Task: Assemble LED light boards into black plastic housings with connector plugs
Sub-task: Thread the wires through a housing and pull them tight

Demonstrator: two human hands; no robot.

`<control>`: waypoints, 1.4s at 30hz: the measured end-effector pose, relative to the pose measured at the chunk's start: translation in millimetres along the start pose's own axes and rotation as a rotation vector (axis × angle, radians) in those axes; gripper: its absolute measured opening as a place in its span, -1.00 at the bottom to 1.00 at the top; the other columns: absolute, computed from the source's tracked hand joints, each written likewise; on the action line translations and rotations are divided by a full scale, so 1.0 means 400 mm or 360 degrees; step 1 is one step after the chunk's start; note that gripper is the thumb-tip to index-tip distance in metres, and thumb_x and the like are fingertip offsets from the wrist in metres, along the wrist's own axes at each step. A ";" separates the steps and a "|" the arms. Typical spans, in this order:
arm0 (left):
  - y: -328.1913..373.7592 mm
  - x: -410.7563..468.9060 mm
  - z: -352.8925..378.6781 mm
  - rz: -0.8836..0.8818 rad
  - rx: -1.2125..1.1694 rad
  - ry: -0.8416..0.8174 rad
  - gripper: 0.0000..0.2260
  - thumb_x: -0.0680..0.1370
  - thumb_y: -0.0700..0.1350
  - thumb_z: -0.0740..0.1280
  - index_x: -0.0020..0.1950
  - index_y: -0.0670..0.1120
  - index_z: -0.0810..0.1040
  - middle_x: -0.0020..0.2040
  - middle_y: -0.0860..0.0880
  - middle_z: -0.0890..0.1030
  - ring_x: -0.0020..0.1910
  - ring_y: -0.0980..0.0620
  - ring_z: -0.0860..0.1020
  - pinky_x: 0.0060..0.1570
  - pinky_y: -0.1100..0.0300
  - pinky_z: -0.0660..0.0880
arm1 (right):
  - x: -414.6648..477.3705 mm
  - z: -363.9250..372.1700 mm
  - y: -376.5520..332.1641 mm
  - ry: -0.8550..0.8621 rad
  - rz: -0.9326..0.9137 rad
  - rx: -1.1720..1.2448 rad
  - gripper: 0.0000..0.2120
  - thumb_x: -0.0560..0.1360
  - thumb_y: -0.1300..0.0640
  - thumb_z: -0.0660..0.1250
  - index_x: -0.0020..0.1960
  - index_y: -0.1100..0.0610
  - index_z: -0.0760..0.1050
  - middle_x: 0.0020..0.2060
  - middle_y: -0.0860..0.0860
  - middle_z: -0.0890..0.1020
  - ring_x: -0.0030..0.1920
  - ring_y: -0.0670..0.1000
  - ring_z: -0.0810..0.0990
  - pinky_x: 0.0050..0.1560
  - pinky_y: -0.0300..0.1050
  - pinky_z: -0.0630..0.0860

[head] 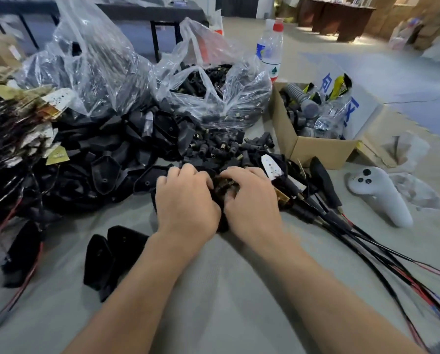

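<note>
Gripping a housing (222,226) from both sides, the left hand (185,200) and right hand (252,200) were seen with fingers curled over it, at the near edge of the pile (106,172) of empty shells. Something brownish, probably a board (225,186), was glimpsed between the fingertips. Whether it was fully seated could not be told, since the piece was mostly covered.

The task was judged to be far from finished. A few completed units (323,185) were laid just right of the right hand, their cables (382,254) trailing toward the near right. The large pile, a scatter of plugs (221,146) behind the hands and a stack of boards (56,154) at the far left were not yet assembled.

The held housing was pressed down on the grey surface (213,302). Its long axis seemed to run straight away from the person, one end showing between the wrists and the other hidden under the fingertips. Which end was the tapered one could not be made out.
</note>
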State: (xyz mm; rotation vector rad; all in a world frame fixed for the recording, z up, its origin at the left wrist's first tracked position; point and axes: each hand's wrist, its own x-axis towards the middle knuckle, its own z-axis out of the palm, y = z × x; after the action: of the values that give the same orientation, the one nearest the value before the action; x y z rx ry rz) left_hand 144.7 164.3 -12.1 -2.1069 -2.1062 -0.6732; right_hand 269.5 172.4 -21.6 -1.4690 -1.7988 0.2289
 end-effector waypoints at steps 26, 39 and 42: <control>-0.401 0.038 -0.101 -0.0909 -0.2346 0.0392 -0.69 0.73 0.00 0.16 0.03 -0.11 0.63 -0.18 -0.05 0.68 -0.24 0.05 0.63 -0.31 0.17 0.62 | 0.118 0.294 -0.294 -0.0389 0.0404 0.0839 -0.77 0.48 0.13 0.27 -0.11 -0.08 0.69 -0.28 -0.12 0.73 -0.24 -0.03 0.68 -0.10 0.00 0.65; -0.456 0.024 -0.153 -0.0954 -0.2361 0.1173 -0.71 0.52 0.01 0.22 -0.17 -0.16 0.61 -0.29 -0.16 0.65 -0.40 -0.07 0.53 -0.48 0.16 0.47 | 0.274 0.413 -0.503 -0.0977 -0.0108 -0.0161 -0.62 0.52 -0.17 0.37 -0.18 0.16 0.52 -0.10 0.19 0.68 -0.03 0.21 0.67 -0.15 -0.12 0.45; -0.483 0.028 -0.152 -0.1074 -0.2398 0.1228 -0.70 0.52 0.03 0.23 -0.19 -0.16 0.60 -0.28 -0.19 0.64 -0.40 -0.08 0.53 -0.48 0.17 0.47 | 0.249 0.446 -0.514 -0.0816 -0.0073 -0.0250 -0.64 0.46 -0.08 0.40 0.13 0.14 0.58 0.14 0.19 0.65 0.15 0.26 0.63 -0.06 -0.04 0.37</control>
State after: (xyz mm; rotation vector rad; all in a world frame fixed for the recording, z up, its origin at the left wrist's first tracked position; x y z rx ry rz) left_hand -57.8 161.7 -0.5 -0.6654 -1.7636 -3.1401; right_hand -4.7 255.0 23.1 -1.5731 -2.2988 0.4854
